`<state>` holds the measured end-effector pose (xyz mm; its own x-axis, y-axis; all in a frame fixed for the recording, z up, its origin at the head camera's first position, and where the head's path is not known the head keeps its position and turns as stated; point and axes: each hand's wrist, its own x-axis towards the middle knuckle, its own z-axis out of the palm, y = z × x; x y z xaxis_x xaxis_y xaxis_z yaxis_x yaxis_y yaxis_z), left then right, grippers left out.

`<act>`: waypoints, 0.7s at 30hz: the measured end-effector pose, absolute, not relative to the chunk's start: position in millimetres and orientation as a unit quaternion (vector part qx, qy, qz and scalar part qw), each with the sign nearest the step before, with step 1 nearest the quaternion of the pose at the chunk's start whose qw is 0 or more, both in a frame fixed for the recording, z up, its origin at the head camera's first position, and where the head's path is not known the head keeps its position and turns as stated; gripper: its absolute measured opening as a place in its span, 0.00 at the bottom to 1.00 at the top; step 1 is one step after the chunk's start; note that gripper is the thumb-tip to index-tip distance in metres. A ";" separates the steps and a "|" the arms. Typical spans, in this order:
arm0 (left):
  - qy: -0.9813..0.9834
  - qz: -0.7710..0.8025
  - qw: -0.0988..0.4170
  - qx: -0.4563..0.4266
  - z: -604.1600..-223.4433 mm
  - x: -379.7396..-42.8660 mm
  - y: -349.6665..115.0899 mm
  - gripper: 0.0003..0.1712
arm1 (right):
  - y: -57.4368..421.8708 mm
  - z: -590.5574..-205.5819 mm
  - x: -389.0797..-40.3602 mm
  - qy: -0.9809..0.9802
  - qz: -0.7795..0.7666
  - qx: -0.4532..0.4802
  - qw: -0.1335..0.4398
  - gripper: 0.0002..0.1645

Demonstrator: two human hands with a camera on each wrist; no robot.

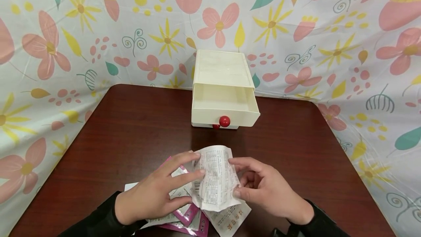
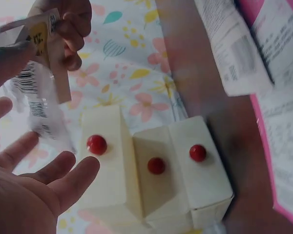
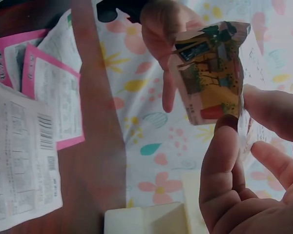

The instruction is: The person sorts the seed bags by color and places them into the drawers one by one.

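A crinkled white printed packet [image 1: 215,178] is held up above the near part of the table. My right hand [image 1: 266,187] pinches its right edge between thumb and fingers; in the right wrist view the packet [image 3: 212,73] shows a colourful picture on its other side. My left hand [image 1: 161,189] is at the packet's left edge, its fingers spread and mostly straight; whether they touch it I cannot tell. Below lie several packets, among them pink-edged ones [image 1: 186,213] and a pale one [image 1: 230,220], partly hidden by the held packet and left hand.
A cream drawer unit [image 1: 222,67] with red knobs stands at the back of the dark wooden table [image 1: 138,120]. Its upper drawer [image 1: 227,114] is pulled out. A floral cloth [image 1: 283,28] hangs behind and beside the table.
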<state>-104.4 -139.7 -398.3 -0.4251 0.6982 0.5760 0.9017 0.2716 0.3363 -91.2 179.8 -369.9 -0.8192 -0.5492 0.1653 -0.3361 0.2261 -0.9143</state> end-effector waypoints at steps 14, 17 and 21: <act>-0.777 -0.343 0.177 -0.498 -381.9 -108.1 -153.6 0.31 | 188.8 -354.7 -89.2 0.769 -0.569 -0.288 0.039 0.35; -0.778 -0.346 0.183 -0.492 -380.7 -108.3 -156.0 0.29 | 191.2 -350.9 -87.9 0.771 -0.574 -0.274 0.024 0.29; -0.776 -0.347 0.189 -0.491 -380.4 -108.3 -157.6 0.26 | 192.1 -346.6 -85.9 0.787 -0.565 -0.247 0.005 0.21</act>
<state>-108.3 -157.6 -380.4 -0.4454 0.6315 0.6347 0.8941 0.2765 0.3523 -85.9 192.1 -346.6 -0.8778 -0.3945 0.2716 -0.3837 0.2400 -0.8917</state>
